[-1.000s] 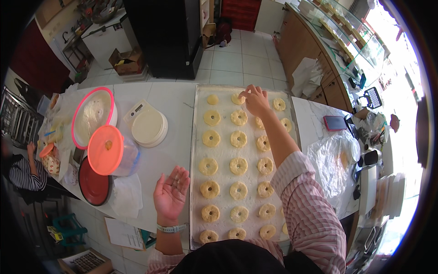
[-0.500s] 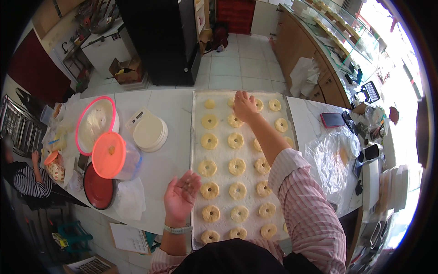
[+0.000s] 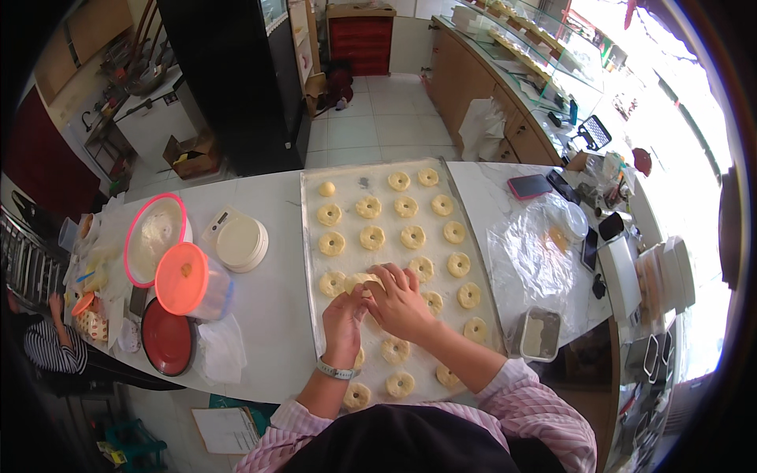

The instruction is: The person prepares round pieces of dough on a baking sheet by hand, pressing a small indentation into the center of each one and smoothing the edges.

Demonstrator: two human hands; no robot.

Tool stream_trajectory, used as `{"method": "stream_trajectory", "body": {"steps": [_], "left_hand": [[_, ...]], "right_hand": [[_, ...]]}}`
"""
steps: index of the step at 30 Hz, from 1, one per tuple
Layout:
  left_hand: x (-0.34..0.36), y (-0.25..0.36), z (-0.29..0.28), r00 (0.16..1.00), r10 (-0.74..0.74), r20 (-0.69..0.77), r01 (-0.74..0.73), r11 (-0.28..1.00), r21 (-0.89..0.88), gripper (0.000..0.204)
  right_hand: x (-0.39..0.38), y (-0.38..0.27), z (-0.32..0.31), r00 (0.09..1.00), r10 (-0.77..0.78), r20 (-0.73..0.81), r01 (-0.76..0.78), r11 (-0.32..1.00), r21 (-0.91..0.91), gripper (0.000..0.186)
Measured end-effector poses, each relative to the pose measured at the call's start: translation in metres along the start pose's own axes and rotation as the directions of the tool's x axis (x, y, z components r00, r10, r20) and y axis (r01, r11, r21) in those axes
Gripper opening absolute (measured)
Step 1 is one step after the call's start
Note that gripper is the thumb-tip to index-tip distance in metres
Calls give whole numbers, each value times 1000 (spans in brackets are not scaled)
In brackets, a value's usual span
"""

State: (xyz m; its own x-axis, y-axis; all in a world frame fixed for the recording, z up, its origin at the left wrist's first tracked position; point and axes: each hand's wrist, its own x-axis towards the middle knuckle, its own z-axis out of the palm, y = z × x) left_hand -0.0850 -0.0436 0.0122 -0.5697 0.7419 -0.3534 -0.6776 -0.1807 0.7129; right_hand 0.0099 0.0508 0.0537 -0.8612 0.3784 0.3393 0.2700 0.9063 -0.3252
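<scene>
Both hands are together above the middle of a floured baking tray (image 3: 352, 262). Between them is a pale piece of dough (image 3: 359, 281); whether it has a hole is hidden by the fingers. My left hand (image 3: 344, 322), with a band on its wrist, grips it from the near side. My right hand (image 3: 400, 301) closes its fingertips on the dough's right side. Rows of dough rings (image 3: 412, 236) lie on the tray around and under my hands. A small round dough ball (image 3: 326, 188) sits at the far left corner, beside a darker bare mark.
To the left stand a scale (image 3: 239, 243), an orange-lidded tub (image 3: 180, 277), a pink-rimmed bowl (image 3: 185, 206) and a red round pan (image 3: 167, 335). On the right are a phone (image 3: 530, 186), plastic sheeting (image 3: 520, 252) and a metal tin (image 3: 540, 334). Someone in stripes (image 3: 55, 344) is at far left.
My right hand has come back from the tray's far end with a piece of dough, baring its spot. My left hand, open before, has met it and closed on the dough.
</scene>
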Motion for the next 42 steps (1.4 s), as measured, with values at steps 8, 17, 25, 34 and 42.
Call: {"method": "stream_trajectory", "body": {"steps": [8,17,25,34,42], "left_hand": [[-14,10,8,973,-7,232,-47,972,229,25],[-37,9,34,955,229,188,-270,934,235,25],[-39,11,29,973,30,230,-64,988,141,25],[-39,12,27,973,-76,219,52,993,110,28],[-33,10,26,964,-118,240,64,973,221,27]], "right_hand": [[-32,-8,-37,971,240,7,-205,816,540,23],[-41,-14,-59,901,428,72,-364,654,663,25],[-51,-4,-53,898,426,110,-347,532,772,23],[-57,-2,-59,827,511,237,-453,354,818,26],[-58,6,-60,825,515,232,-442,335,832,25]]}}
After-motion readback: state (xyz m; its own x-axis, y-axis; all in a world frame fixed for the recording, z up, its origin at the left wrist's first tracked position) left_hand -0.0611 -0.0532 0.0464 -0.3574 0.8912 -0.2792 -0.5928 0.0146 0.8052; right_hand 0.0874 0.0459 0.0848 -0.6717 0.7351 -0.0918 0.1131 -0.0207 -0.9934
